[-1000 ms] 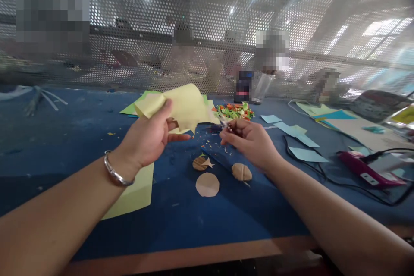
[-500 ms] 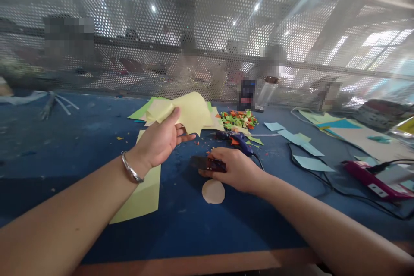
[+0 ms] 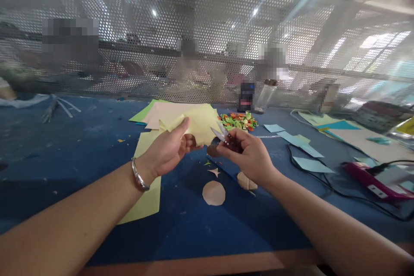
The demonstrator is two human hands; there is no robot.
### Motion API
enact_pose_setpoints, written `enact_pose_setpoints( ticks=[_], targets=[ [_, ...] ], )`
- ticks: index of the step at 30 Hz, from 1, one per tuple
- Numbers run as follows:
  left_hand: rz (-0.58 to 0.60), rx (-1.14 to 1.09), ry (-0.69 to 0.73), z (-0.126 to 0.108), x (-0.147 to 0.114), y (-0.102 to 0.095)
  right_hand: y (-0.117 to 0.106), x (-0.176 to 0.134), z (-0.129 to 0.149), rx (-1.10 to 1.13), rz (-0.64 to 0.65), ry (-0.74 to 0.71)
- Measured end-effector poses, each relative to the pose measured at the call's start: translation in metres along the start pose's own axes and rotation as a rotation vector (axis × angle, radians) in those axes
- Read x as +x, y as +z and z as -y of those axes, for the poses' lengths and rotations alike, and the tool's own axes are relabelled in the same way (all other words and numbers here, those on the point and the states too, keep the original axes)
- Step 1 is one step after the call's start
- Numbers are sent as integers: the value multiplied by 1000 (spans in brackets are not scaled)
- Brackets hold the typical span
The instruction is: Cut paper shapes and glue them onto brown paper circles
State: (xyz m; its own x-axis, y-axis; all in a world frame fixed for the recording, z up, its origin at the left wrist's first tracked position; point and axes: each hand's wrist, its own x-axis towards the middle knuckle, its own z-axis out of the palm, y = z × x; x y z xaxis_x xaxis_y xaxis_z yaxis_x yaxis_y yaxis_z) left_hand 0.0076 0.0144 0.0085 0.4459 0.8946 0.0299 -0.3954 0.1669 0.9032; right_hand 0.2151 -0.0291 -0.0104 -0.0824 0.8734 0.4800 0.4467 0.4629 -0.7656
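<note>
Pale yellow paper [image 3: 202,123] is gripped between the thumb and fingers of my left hand [image 3: 171,146], its sheet bent and raised above the table. My right hand [image 3: 247,151] is closed round the handles of a pair of scissors [image 3: 221,133]. The blades are apart and lie at the right edge of the yellow paper. Below my hands a cut pale paper circle [image 3: 214,193] lies flat, with a small pointed paper scrap [image 3: 214,172] above it. A folded-looking beige piece [image 3: 246,181] lies just under my right hand.
Green and pink sheets [image 3: 155,112] lie behind my left hand, and a yellow sheet [image 3: 145,200] beside it. Coloured scraps [image 3: 239,120] are heaped at the back. Blue slips [image 3: 300,142], black cables and a magenta power strip [image 3: 371,181] are at right. A perforated screen [image 3: 145,60] stands behind.
The scissors have come up and left to the yellow paper, and their blades have opened. My left hand has lowered the paper slightly. The pointed scrap and the beige piece now show below.
</note>
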Motion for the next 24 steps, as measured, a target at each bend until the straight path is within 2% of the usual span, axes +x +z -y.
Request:
enact_pose_setpoints(
  ticks=[3,6,11,16,24],
  targets=[
    [42,5,-58,5,-5,9,-1,3,0,30,-80,7],
    [97,-6,-87,9,-9,17,-1,4,1,16,-109,4],
    [84,5,-116,12,-11,20,1,4,-1,10,-110,3],
    [148,103,-10,14,-15,20,0,2,3,-45,-99,-18],
    [35,166,70,15,-16,22,-1,-1,9,-100,-141,-27]
  ],
)
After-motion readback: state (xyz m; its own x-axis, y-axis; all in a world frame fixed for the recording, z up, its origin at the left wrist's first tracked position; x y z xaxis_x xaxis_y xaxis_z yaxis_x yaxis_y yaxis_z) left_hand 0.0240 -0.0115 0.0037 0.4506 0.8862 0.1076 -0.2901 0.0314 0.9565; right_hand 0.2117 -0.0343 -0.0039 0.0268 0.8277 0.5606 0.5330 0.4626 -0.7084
